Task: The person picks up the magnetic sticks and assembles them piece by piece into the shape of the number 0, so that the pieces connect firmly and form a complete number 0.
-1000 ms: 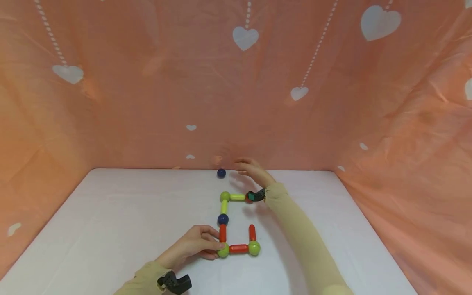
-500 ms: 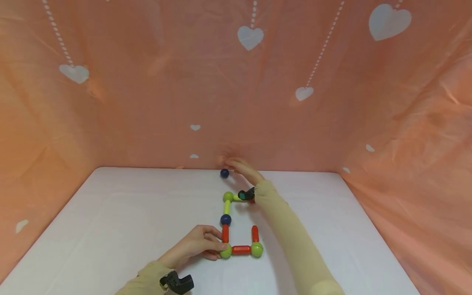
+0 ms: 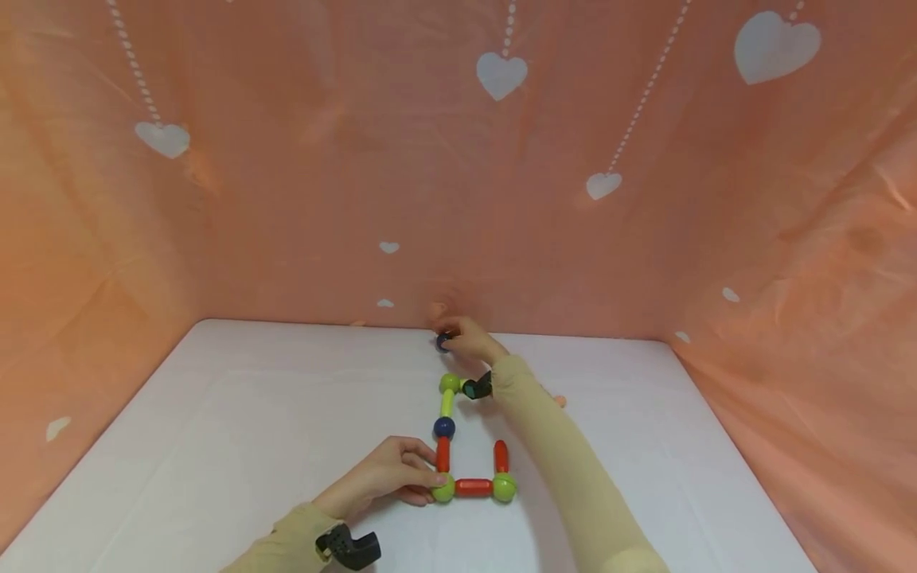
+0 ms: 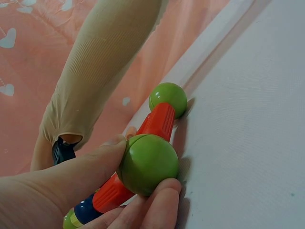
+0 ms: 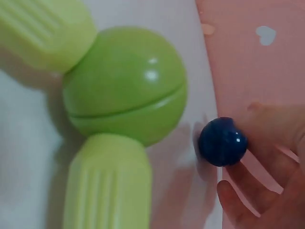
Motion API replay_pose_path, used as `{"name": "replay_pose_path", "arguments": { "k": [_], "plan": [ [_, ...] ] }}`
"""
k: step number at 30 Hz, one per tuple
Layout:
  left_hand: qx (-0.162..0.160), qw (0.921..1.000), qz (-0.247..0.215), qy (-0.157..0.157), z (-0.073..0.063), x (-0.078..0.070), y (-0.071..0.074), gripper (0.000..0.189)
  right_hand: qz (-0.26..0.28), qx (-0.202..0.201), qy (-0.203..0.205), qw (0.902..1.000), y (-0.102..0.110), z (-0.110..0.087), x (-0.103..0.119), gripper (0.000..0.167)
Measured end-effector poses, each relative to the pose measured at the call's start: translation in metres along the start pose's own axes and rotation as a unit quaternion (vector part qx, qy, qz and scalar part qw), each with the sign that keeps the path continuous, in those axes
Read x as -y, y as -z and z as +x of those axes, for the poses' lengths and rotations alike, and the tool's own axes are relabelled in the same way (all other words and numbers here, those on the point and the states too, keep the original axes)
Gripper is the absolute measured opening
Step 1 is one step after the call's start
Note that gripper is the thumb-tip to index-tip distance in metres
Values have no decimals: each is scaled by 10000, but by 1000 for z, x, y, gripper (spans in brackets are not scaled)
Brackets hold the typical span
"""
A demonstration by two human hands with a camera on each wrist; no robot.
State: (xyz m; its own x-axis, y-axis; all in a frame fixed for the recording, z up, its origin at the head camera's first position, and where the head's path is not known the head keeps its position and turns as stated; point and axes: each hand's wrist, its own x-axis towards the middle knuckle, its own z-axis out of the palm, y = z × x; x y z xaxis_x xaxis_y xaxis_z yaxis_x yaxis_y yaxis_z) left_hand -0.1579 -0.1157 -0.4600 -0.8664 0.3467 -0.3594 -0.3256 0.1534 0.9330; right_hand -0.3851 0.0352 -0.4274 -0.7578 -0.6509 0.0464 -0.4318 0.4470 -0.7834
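My left hand [image 3: 387,471] pinches a green ball [image 4: 148,164] between thumb and fingers at the near left corner of a chain of toy rods and balls. From that ball a red rod [image 3: 474,487] runs right to another green ball [image 3: 505,487], which bears a second red rod [image 3: 501,457]. Leading away are a third red rod [image 3: 443,454], a blue ball [image 3: 444,428], a yellow-green rod [image 3: 447,403] and a green ball [image 5: 126,86]. My right hand [image 3: 473,340] grips a loose blue ball [image 5: 221,142] at the table's far edge, fingers curled about it.
The white table [image 3: 286,398] ends at an orange cloth backdrop [image 3: 322,199] with white hearts. My right sleeve [image 3: 566,454] passes over the chain's far right part and hides it. Each wrist wears a black strap device [image 3: 349,547].
My right hand has moved left to the loose blue ball and curled its fingers onto it. My left hand keeps its hold on the green ball. The head view has shifted slightly.
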Motion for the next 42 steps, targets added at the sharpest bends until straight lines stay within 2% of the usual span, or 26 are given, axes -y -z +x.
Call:
{"name": "replay_pose_path", "arguments": {
  "k": [6,11,15,19,22,28,34,37,42],
  "plan": [
    [63,10000,10,-32,3,0,-3,36,-54,279,42,9996,4,-8,-8,31],
    [70,10000,70,13,5,-2,-5,36,-158,299,8,9994,8,-15,-10,29],
    [90,9999,40,20,5,-2,-6,36,-107,187,18,9998,11,-20,-13,29],
    [88,9999,58,5,5,-2,-6,36,127,-75,-192,9997,16,-32,-9,32],
    [51,9999,126,-16,5,-2,-5,37,378,-212,-297,9986,21,-44,0,36],
    [-24,9997,225,-7,6,-2,-5,38,701,-254,-134,9971,31,-75,12,36],
    [-73,9997,223,61,6,-2,-3,40,889,-63,39,9960,39,-107,17,36],
    [-89,9997,220,69,5,-1,-2,40,954,1,-108,9954,41,-123,20,37],
    [-83,9997,215,37,4,0,0,40,857,52,-725,9937,38,-145,16,42]
  ]
}}
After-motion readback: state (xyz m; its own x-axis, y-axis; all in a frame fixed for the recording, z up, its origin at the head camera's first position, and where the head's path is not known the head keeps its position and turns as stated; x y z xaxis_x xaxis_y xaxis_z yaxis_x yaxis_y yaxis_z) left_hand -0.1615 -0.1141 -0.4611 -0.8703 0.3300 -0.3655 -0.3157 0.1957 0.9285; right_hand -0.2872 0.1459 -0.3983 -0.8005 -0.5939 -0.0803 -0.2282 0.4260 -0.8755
